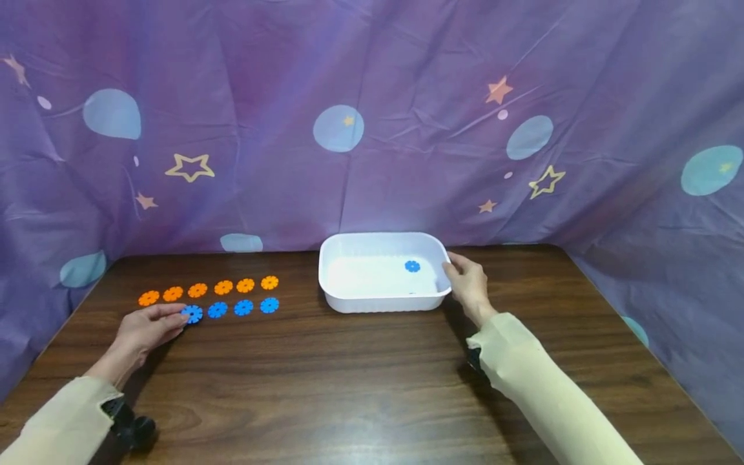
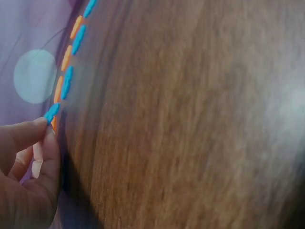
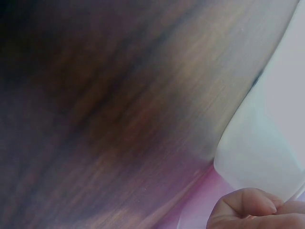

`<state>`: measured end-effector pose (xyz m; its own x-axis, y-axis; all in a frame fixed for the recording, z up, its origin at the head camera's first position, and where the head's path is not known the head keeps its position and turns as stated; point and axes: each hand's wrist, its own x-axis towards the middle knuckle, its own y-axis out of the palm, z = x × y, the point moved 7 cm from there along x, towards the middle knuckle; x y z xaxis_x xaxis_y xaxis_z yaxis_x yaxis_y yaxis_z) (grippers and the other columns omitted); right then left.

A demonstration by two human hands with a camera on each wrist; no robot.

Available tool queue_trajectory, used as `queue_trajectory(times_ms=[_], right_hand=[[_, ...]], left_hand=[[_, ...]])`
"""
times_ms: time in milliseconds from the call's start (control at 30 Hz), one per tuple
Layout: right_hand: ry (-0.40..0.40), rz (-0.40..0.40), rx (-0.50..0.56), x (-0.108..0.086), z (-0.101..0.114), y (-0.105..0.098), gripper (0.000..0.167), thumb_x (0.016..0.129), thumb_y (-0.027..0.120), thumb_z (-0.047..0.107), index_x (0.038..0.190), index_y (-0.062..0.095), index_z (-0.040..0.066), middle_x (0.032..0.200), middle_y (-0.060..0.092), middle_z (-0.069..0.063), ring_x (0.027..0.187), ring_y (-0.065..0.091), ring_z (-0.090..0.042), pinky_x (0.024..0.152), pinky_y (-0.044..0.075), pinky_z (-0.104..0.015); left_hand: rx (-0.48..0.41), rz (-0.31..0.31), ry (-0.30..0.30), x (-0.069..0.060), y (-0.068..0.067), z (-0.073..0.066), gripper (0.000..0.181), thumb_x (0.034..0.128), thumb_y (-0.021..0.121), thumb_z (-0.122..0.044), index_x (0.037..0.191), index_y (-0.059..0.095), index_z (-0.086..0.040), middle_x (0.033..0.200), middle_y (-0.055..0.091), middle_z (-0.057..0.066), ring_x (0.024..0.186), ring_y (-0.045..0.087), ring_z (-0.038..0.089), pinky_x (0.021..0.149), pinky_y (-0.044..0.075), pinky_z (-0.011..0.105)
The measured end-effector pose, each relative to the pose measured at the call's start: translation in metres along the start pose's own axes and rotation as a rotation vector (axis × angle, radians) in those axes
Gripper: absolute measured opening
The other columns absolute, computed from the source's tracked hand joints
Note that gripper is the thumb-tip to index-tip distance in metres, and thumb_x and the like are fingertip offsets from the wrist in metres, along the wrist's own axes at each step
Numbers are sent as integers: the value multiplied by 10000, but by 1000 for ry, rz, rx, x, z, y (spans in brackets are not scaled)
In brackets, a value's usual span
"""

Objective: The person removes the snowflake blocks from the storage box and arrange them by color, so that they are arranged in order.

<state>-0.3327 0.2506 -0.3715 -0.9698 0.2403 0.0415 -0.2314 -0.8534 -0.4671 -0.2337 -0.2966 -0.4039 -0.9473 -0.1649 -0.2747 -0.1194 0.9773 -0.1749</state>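
Note:
Between thumb and fingertips, my left hand (image 1: 148, 330) pinches a blue notched plastic disc (image 1: 192, 314) at the left end of a row. In the left wrist view that disc (image 2: 51, 113) looks tilted; whether it touches the table cannot be told. More blue discs (image 1: 243, 307) lie to its right, and a row of orange discs (image 1: 197, 290) lies just behind. My right hand (image 1: 469, 284) grips the right rim of a white plastic basin (image 1: 380, 305), thumb and fingers on its edge. Inside the basin lies one blue disc (image 1: 412, 266), with a small blue trace near the front wall.
The brown wooden table (image 1: 360, 374) stretches under everything. A purple curtain (image 1: 407, 129) with stars and balloon shapes hangs along its back edge and sides. A black device (image 1: 130, 423) is strapped at the left wrist.

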Motion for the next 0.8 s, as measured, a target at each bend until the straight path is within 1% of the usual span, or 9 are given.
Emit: queue_trajectory(times_ms=[33,67,167,267,333,400,500,667,800], right_hand=[[1,-3,-1,0,-1,-1,372,939,536,195,1296,571,98,974,642,-212,447,450,-69,392,402,-191],[1,-7,-1,0,-1,-1,370,938,537,196,1293,574,99,957,640,-210,438,442,-67,389,398,-191],[2,-11,3,0,-3,-2,364,937,539,196,1286,581,102,918,634,-198,426,427,-54,386,392,-190],[3,-5,9,-1,-4,-2,365,937,535,197,1287,580,102,908,632,-188,432,429,-53,389,395,-191],[4,-3,12,-1,-4,-2,368,936,536,201,1288,579,103,904,632,-187,437,433,-62,390,396,-191],[1,-2,10,-2,-4,-3,372,936,534,200,1291,575,99,905,634,-190,442,438,-69,390,398,-194],[-2,-2,6,-2,-2,-2,375,936,533,202,1293,573,96,915,639,-191,450,449,-75,391,402,-194],[-9,-2,10,-1,0,-1,369,940,530,193,1291,573,85,938,641,-183,459,457,-80,395,400,-188],[-13,-1,7,-1,0,1,366,941,532,190,1289,575,83,955,647,-192,460,453,-76,401,400,-188]], left_hand=[[45,-15,5,1,0,-1,82,878,646,-99,917,703,-143,721,606,-207,676,606,-56,653,548,155],[95,-30,13,1,0,-2,124,879,648,-111,984,693,-65,722,602,-204,671,603,-61,651,549,158],[315,-105,57,2,-2,-9,376,873,664,-184,1116,614,98,737,647,-137,694,571,-56,675,519,159],[527,-181,86,0,-4,-15,440,863,676,-263,1134,614,78,852,713,54,821,574,115,741,438,278],[613,-214,87,-1,-4,-17,430,861,675,-299,1116,635,45,987,701,156,926,534,286,778,384,391],[633,-220,79,-1,-4,-17,404,870,664,-287,1106,638,40,1052,669,210,1021,480,399,837,354,490],[640,-235,53,-1,-4,-16,363,874,656,-274,1084,651,23,1078,652,223,1059,456,427,866,326,532],[655,-251,40,-2,-6,-16,341,875,653,-278,1055,666,12,1002,667,194,981,478,360,754,344,400],[667,-239,61,-4,-7,-17,364,873,652,-308,1047,669,11,845,687,81,901,495,296,680,320,304]])
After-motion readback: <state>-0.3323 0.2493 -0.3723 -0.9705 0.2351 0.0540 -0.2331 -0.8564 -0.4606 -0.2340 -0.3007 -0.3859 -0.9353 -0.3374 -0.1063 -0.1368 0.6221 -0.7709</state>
